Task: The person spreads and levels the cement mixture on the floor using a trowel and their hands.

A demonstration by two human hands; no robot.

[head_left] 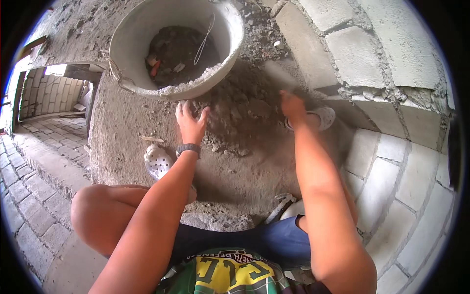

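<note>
My left hand (191, 123) is open, with fingers spread, at the left side of a heap of dark dirt and rubble (240, 110). Its fingertips are just below the near rim of a large, pale, dust-caked bucket (169, 91). A wire handle hangs inside the bucket, and dark debris with an orange scrap lies in the bottom. To the right of the heap, my right hand (293, 107) is closed. A pale, motion-smeared shape (284, 73) reaches up from it; its kind is unclear. Dust hazes the ground between my hands.
White clogs (157, 161) are on my feet, one beside each hand. A block wall (391, 157) with a ledge runs along the right. Loose gravel (264, 36) lies beyond the bucket. At the left, the concrete drops toward paving blocks (36, 215). A greyish bar-like thing (281, 206) lies near my right leg.
</note>
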